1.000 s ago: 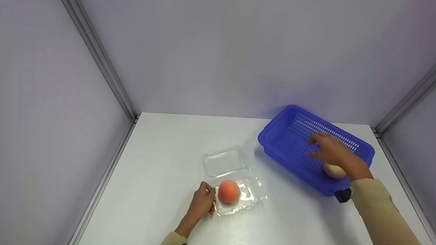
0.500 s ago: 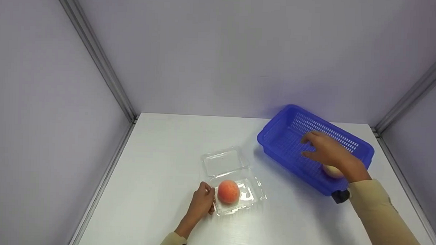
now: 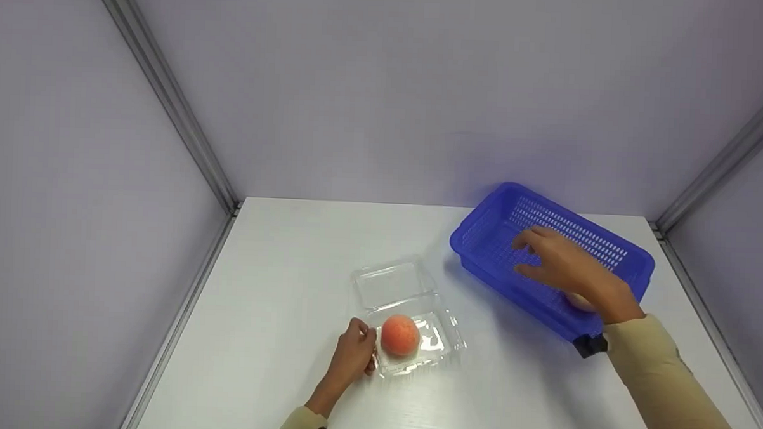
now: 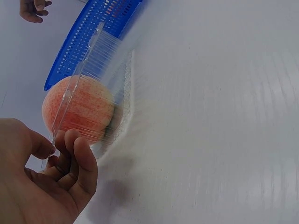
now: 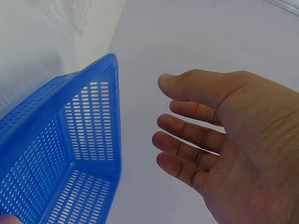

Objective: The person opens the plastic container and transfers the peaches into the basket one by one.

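A clear plastic clamshell box (image 3: 433, 343) lies on the white table with its lid (image 3: 392, 286) folded back flat. In its near left part sits a peach (image 3: 400, 335), orange-red in the head view and mottled pink in the left wrist view. My left hand (image 3: 352, 353) pinches the box's left rim between thumb and fingers, as the left wrist view also shows. Above the blue basket (image 3: 503, 286) hovers my right hand (image 3: 561, 262), fingers apart and loosely bent, nothing between them. A pale yellowish round fruit (image 3: 579, 302) lies in the basket, partly hidden under the right wrist.
The perforated basket stands at the back right of the table (image 3: 291, 268), set at an angle, with high walls. Grey panels (image 3: 385, 100) enclose the table at the back and both sides, with metal strips (image 3: 170, 99) along the corners.
My right hand has drifted left over the basket, staying loosely open. Less of the pale fruit shows beneath the wrist. The left hand, box and peach have stayed in place.
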The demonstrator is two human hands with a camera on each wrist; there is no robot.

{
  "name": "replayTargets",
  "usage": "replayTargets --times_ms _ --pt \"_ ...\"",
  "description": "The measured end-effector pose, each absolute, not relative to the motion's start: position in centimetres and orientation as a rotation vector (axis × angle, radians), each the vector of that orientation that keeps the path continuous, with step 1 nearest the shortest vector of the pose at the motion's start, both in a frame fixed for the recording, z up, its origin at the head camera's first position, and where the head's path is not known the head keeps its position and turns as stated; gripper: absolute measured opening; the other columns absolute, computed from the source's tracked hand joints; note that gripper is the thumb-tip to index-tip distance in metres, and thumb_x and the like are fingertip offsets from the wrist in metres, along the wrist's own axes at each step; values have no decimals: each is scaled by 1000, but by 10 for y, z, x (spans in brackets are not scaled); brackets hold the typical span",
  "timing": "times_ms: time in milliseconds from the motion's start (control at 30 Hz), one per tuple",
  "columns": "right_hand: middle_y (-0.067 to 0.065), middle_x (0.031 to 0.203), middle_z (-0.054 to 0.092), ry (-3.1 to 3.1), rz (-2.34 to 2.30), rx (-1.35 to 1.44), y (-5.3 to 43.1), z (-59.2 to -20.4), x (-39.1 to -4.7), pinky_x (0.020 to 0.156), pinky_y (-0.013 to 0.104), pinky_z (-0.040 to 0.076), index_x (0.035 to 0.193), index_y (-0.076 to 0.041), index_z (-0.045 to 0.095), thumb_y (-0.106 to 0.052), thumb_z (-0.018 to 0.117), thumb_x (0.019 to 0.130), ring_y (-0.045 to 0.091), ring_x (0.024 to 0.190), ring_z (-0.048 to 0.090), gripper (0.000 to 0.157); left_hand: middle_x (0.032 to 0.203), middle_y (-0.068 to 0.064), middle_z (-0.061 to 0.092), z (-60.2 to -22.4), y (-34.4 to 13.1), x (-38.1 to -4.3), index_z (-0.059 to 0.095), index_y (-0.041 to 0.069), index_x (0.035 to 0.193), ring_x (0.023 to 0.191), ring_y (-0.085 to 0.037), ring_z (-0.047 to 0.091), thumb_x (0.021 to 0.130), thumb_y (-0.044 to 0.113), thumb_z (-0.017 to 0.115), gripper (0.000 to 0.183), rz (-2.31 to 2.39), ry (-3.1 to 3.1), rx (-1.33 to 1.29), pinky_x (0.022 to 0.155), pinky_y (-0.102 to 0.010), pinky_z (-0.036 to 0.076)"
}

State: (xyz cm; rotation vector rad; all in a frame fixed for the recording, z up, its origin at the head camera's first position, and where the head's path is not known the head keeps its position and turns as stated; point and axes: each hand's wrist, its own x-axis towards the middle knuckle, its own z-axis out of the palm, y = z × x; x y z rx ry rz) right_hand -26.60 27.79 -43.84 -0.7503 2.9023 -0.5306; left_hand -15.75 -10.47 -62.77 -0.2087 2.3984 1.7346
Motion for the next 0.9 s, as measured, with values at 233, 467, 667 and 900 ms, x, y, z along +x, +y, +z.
replayTargets --times_ms 233,467,667,900 --pt "13 129 68 2908 -535 -749 269 -434 -262 104 55 57 132 -8 67 -18 79 97 35 121 65 39 65 -2 55 -628 -104 -157 46 7 103 49 -13 53 110 18 47 12 1732 2399 -213 45 -24 49" --pt "10 134 67 2901 -559 -750 263 -433 -256 107 55 56 134 -13 67 -24 78 99 31 124 65 39 67 -2 56 -629 -102 -157 46 7 103 50 -13 54 110 17 47 12 1735 2394 -219 45 -25 50" --pt "11 129 69 2931 -537 -865 258 -431 -255 104 52 58 129 -9 69 -20 80 96 32 121 65 37 65 -1 54 -629 -101 -158 47 8 102 49 -12 53 110 18 48 13 1737 2402 -214 45 -24 49" --pt "11 127 69 2931 -524 -904 251 -430 -253 103 52 59 128 -8 69 -19 81 96 33 120 66 36 65 -1 55 -628 -100 -158 46 8 102 49 -11 53 110 18 47 13 1757 2385 -199 45 -23 48"
